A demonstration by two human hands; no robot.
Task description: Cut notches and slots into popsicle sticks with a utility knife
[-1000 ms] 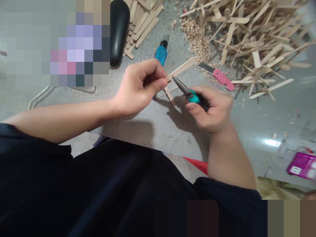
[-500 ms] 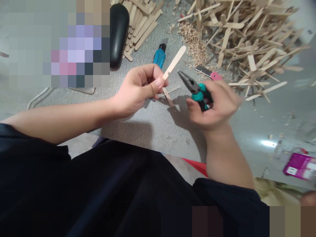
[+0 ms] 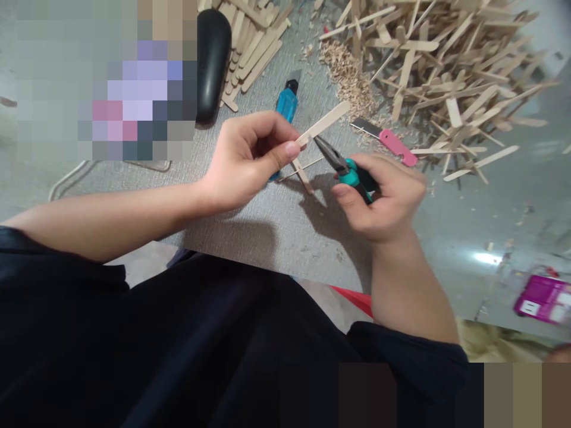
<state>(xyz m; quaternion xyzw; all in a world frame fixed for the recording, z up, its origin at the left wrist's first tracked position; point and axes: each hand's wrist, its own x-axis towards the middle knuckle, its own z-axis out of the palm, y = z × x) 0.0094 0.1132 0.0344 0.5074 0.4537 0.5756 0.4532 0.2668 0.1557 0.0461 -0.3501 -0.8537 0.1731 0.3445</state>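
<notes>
My left hand (image 3: pixel 250 159) pinches a flat wooden stick (image 3: pixel 325 122) between thumb and fingers; the stick slants up to the right over the grey mat (image 3: pixel 285 226). My right hand (image 3: pixel 383 196) is wrapped round the teal handles of long-nose pliers (image 3: pixel 341 163). The pliers' tip meets the stick close to my left thumb. Under the stick, a short wooden piece and a thin skewer (image 3: pixel 303 169) lie crossed on the mat.
A big heap of wooden sticks (image 3: pixel 446 65) and shavings (image 3: pixel 350 74) fills the upper right. A blue utility knife (image 3: pixel 286 101), a pink-handled blade (image 3: pixel 392 142), a black oval object (image 3: pixel 213 59), a neat stack of sticks (image 3: pixel 254 41) and a magenta box (image 3: pixel 542 297) lie around.
Half a second ago the pliers were held open away from the stick, which pointed more upright. Now the stick has tilted back down and the pliers' tip is at it again.
</notes>
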